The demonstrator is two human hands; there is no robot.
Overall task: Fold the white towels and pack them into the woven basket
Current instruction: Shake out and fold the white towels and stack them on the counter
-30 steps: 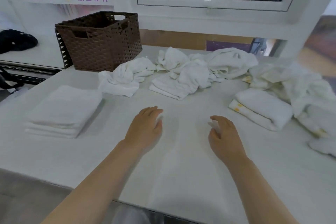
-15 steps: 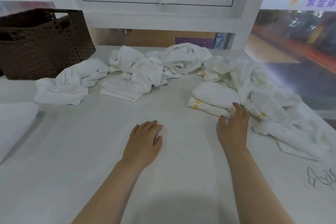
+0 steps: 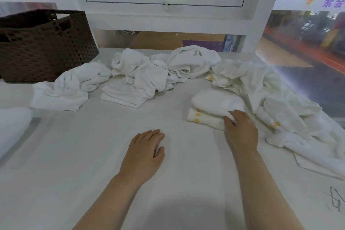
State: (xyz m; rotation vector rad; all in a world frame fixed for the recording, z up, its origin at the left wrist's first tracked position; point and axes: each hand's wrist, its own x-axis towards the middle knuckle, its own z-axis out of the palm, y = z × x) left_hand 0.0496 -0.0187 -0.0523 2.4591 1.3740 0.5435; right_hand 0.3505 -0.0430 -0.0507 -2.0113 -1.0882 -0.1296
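At the far left corner of the tabletop point(image 3: 56, 155) stands the woven basket point(image 3: 44, 46), with part of a folded white stack point(image 3: 11, 127) showing at the left edge. Crumpled white towels point(image 3: 149, 74) lie strung along the far edge. The left hand point(image 3: 145, 151) rests flat on bare tabletop, fingers straight, holding nothing. The right hand point(image 3: 240, 130) pinches the near corner of a rolled towel with yellow marks point(image 3: 211, 110), just beside a loose heap point(image 3: 270, 102) trailing toward the right edge.

I'd worry that pulling by one corner could unroll the bundle or drag the neighbouring heap along, maybe over the right edge. There's open room between the hands and along the near edge, and a free lane leftward to the basket.
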